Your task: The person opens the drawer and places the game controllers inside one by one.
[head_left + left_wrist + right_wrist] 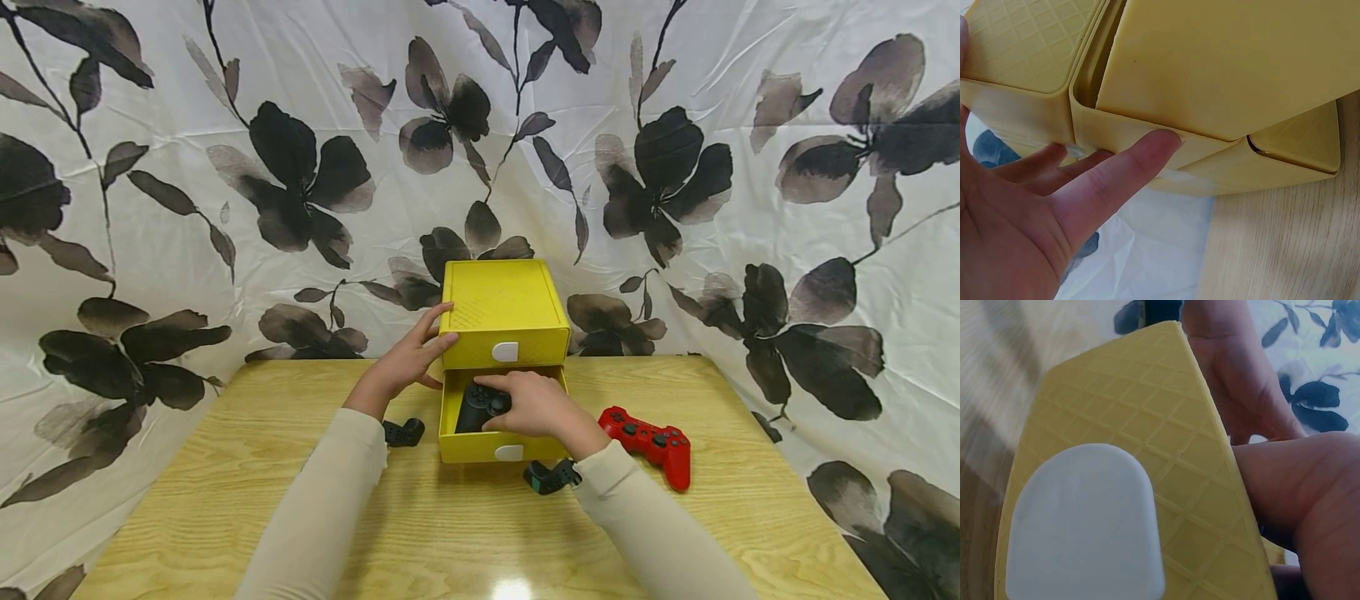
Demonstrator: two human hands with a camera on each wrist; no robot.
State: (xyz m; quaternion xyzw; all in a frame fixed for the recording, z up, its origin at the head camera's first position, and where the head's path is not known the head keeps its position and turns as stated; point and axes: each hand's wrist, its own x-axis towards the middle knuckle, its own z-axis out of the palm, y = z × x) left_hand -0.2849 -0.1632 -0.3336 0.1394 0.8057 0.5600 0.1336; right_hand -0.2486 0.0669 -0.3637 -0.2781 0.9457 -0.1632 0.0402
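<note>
A small yellow two-drawer box (506, 296) stands at the back of the table, its upper drawer closed. The lower drawer (468, 448) is pulled out toward me. Inside it is a black game controller (472, 408), gripped by my right hand (534, 404), which covers its right part. My left hand (405, 358) rests against the box's left side with fingers extended. In the left wrist view the thumb (1141, 156) lies along the box's edge. The drawer's white pull tab (1085, 525) fills much of the right wrist view, with the right hand (1310, 494) reaching over the rim.
A red game controller (651, 442) lies on the wooden table (187, 517), right of the box and near my right forearm. Behind the table hangs a white cloth (540, 208) with dark flowers. Dark camera mounts (551, 477) sit at my wrists.
</note>
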